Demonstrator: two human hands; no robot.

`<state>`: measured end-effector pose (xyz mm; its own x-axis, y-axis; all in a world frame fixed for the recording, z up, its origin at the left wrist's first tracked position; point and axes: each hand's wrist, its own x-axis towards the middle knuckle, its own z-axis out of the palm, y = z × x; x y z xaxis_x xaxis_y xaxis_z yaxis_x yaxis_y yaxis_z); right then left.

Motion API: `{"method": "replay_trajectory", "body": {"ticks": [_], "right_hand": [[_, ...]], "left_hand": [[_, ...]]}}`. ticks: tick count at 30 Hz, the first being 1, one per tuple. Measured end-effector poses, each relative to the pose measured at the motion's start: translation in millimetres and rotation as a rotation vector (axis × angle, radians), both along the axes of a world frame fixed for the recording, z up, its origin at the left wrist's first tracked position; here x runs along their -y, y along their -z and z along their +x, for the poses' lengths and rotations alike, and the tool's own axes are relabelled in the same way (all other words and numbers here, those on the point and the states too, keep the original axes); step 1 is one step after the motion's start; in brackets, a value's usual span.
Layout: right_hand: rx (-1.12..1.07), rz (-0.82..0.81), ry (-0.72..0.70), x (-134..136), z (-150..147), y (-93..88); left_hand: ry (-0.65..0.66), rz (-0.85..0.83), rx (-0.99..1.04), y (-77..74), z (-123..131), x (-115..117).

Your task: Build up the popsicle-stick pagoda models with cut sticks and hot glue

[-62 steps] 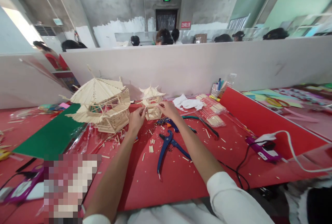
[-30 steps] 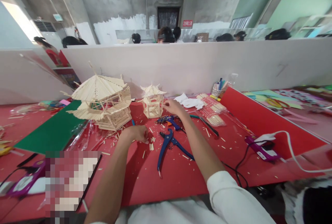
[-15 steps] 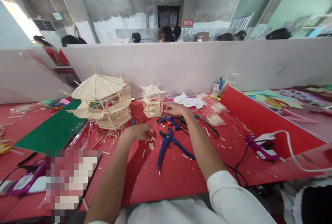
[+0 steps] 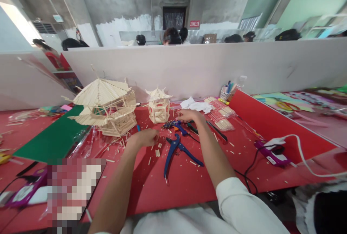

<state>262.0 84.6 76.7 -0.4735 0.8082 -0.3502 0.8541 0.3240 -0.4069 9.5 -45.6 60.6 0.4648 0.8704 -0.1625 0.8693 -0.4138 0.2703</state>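
Observation:
My left hand hovers low over the table, fingers curled together; whatever they may hold is too small to make out. Below it lie short cut wooden sticks. My right hand is closed in a pinch just above a blue glue gun, its fingertips partly hidden. A small stick-built pavilion stands upright between and behind my hands. To the left is a larger two-tiered stick pavilion. A blue-handled cutter rests in front, touched by neither hand.
Wrapped stick bundles and a white cloth lie behind my right hand. A red board leans at right near a purple power strip. At left lies a green board. A pale partition closes the back.
My right hand has shifted slightly right and toward me, away from the small pavilion, and its fingers have drawn closer together. My left hand has barely moved.

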Motion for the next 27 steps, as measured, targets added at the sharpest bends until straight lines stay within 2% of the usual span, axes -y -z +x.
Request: {"method": "replay_trajectory", "body": {"ticks": [6,10,12,16,20,23,27], "right_hand": [[0.056,-0.017,-0.034,19,-5,-19.0],[0.158,-0.041,-0.034,45,-18,-31.7],[0.204,-0.004,-0.044,59,-21,-33.8],[0.251,0.286,-0.011,81,-10,-25.6],[0.17,0.419,0.058,105,5,-13.7],[0.172,0.32,0.056,130,-3,-9.5],[0.235,0.25,0.122,162,-35,-1.8]], "left_hand": [[-0.037,0.117,-0.106,-17.3,-2,3],[-0.043,0.092,-0.122,-14.5,-3,0],[-0.049,0.081,-0.114,-10.2,-5,-3],[-0.055,0.076,-0.099,-4.2,-10,-6],[-0.042,0.08,-0.076,-4.8,-14,-6],[-0.063,0.084,-0.054,-8.2,-17,-5],[-0.063,0.07,-0.077,-11.5,-19,-4]]}}
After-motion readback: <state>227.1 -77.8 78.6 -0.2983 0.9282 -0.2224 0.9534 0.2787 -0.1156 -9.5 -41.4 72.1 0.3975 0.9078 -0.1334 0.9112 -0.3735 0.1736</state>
